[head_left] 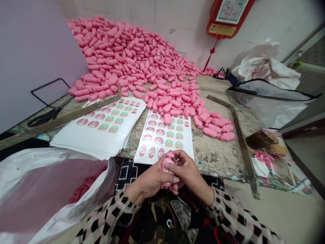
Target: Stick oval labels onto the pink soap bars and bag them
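Up on the tiled wall (pixel 177 18) hangs a red calendar (pixel 230 15), gold strip along its foot, and a red tassel (pixel 212 51) dangles straight below! Left of that tassel, low down, a wall socket (pixel 180 53) peeks out. Over to the far left, black-handled scissors (pixel 43 117) lie on the worn tabletop (pixel 215 159), a black wire loop (pixel 49 88) just beside them, a pale lilac panel (pixel 30 51) rising behind. Now the right: a wooden strip (pixel 242 145) runs to the front edge, a black-trimmed clear plastic bag (pixel 274 105) sits beyond it, and crumpled white sacking (pixel 284 73) bulges behind the bag!
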A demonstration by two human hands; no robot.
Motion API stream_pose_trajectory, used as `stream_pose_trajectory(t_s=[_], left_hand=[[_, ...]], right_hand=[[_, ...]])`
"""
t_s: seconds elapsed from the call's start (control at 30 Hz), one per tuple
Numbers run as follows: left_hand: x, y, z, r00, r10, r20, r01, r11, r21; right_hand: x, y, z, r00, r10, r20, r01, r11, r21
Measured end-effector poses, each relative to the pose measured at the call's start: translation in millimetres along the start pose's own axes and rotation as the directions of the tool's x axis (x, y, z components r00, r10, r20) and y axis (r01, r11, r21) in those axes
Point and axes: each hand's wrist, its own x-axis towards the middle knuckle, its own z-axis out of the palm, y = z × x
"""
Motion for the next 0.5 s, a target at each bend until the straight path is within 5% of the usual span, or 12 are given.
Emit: stream_pose_trajectory(t_s=[0.17, 0.33, 0.4, 0.5], left_hand=[[-2, -3, -2.9, 1.0, 0.026, 0.011, -0.027, 0.995, 0.099], [-23, 1, -14.2, 0.979, 0.096, -0.178, -0.065, 0.983, 0.172], [-44, 6, -27.7, 0.917, 0.17, -0.36, -0.095, 0.972, 0.216], [-91, 14, -66.6, 0.734, 0.266, -0.625, -0.085, 0.949, 0.304]], right_hand=[[-1, 6, 12, 0.993, 0.083, 0.083, -0.099, 0.973, 0.208], [25, 13, 1, 0.979, -0.003, 0.202, 0.003, 1.0, 0.0], [50, 10, -10, 0.981, -0.085, 0.174, 0.114, 0.98, -0.164], [97, -6, -26, 0.973, -0.226, 0.049, 0.221, 0.848, -0.481]])
